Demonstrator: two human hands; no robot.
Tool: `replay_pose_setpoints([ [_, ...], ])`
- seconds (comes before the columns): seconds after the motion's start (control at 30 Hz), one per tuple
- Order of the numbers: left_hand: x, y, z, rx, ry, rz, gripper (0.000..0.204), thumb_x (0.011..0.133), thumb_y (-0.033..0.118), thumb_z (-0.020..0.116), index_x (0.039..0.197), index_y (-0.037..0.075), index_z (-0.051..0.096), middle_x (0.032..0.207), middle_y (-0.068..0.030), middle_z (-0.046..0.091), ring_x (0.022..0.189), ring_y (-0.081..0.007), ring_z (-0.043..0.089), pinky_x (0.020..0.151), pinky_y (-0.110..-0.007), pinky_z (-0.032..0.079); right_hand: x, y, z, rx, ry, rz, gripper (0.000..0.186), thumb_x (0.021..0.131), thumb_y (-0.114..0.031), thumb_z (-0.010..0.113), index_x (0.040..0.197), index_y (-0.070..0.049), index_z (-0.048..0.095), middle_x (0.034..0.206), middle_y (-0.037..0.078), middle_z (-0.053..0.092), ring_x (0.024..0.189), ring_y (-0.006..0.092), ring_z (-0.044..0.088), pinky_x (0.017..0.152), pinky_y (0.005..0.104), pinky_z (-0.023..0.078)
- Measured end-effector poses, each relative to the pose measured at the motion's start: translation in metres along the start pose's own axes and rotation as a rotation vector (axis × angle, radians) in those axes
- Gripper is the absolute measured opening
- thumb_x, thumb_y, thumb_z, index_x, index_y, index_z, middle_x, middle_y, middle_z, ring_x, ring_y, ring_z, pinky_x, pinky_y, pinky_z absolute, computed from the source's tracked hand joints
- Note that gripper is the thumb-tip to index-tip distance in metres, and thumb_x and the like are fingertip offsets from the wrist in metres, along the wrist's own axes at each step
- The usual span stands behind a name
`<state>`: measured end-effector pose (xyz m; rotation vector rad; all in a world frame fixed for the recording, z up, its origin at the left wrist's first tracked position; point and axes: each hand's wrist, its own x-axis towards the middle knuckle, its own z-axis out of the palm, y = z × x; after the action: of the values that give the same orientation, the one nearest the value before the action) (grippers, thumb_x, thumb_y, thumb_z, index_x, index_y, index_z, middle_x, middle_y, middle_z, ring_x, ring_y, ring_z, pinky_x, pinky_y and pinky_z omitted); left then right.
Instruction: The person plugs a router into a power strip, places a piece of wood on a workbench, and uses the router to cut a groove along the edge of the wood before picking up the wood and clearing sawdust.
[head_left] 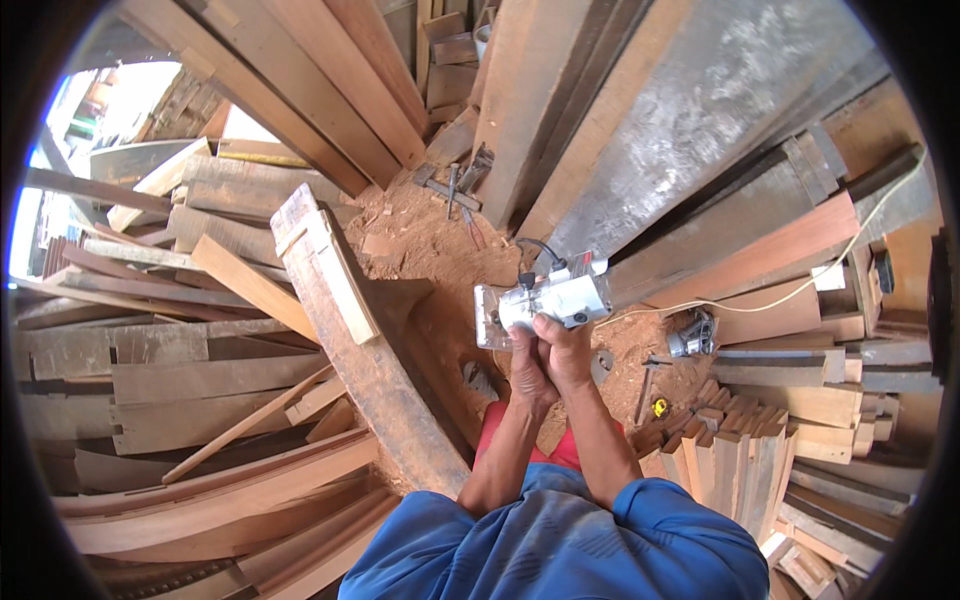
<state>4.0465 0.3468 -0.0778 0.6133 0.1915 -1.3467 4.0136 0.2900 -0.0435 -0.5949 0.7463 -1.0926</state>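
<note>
A silver trim router with a clear base plate is held up in front of me, lying on its side with the base toward the left. My left hand is closed at the router's lower edge near the base. Right beside it, my right hand grips the motor body, thumb on the casing. The two hands touch, and most of their fingers are hidden under the tool. A black knob sits on the router's side, and a dark cord curves from behind it.
A thick worn beam carrying a pale wood strip stands left of me. A hammer lies on the sawdust-covered floor ahead. To the right are another power tool, a yellow tape measure and a pale cord. Stacked boards surround me.
</note>
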Motion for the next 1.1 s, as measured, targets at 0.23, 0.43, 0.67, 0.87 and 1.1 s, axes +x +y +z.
replay_pose_setpoints([
  [0.23, -0.006, -0.004, 0.037, 0.051, -0.176, 0.102, 0.089, 0.086, 0.057, 0.075, 0.153, 0.009, 0.043, 0.146, -0.0093, 0.055, 0.132, -0.0277, 0.055, 0.114, -0.045, 0.042, -0.011, -0.027, -0.033, 0.028, -0.133, 0.004, 0.067, 0.08, -0.008, 0.083, 0.14, -0.003, 0.052, 0.129, 0.006, 0.062, 0.118, 0.0188, 0.061, 0.102, 0.0356, 0.05],
  [0.43, -0.021, 0.005, 0.045, 0.163, -0.283, 0.144, 0.079, 0.086, 0.051, 0.075, 0.147, 0.008, 0.049, 0.139, -0.0114, 0.06, 0.127, -0.0283, 0.059, 0.109, -0.047, 0.047, -0.037, -0.055, -0.043, 0.023, -0.232, 0.017, 0.074, 0.078, -0.004, 0.087, 0.143, -0.004, 0.05, 0.136, 0.006, 0.06, 0.125, 0.0192, 0.059, 0.106, 0.0365, 0.049],
  [0.67, -0.025, 0.008, 0.057, 0.151, -0.457, 0.042, 0.073, 0.087, 0.051, 0.071, 0.142, 0.006, 0.054, 0.141, -0.0214, 0.059, 0.127, -0.0386, 0.06, 0.108, -0.056, 0.05, -0.089, -0.06, -0.086, -0.008, -0.287, -0.143, 0.074, 0.08, 0.001, 0.081, 0.146, 0.003, 0.047, 0.139, 0.011, 0.057, 0.13, 0.0208, 0.055, 0.103, 0.0343, 0.051],
  [0.87, -0.038, 0.017, 0.025, 0.198, -0.633, -0.131, 0.069, 0.083, 0.045, 0.079, 0.13, -0.001, 0.056, 0.114, -0.0187, 0.068, 0.109, -0.0347, 0.07, 0.091, -0.048, 0.061, -0.168, -0.042, -0.105, 0.117, -0.229, -0.087, 0.087, 0.096, -0.04, 0.071, 0.155, 0.01, 0.032, 0.148, 0.018, 0.049, 0.135, 0.024, 0.051, 0.101, 0.0324, 0.051],
  [1.1, -0.102, 0.038, 0.012, 0.634, -0.767, -0.026, 0.069, 0.079, 0.021, 0.085, 0.135, -0.003, 0.052, 0.115, -0.0164, 0.069, 0.101, -0.0281, 0.073, 0.088, -0.041, 0.062, -0.234, 0.011, -0.096, -0.119, -0.086, -0.081, 0.082, 0.101, -0.05, 0.064, 0.154, 0.006, 0.034, 0.143, 0.014, 0.054, 0.124, 0.0199, 0.056, 0.108, 0.0354, 0.044],
])
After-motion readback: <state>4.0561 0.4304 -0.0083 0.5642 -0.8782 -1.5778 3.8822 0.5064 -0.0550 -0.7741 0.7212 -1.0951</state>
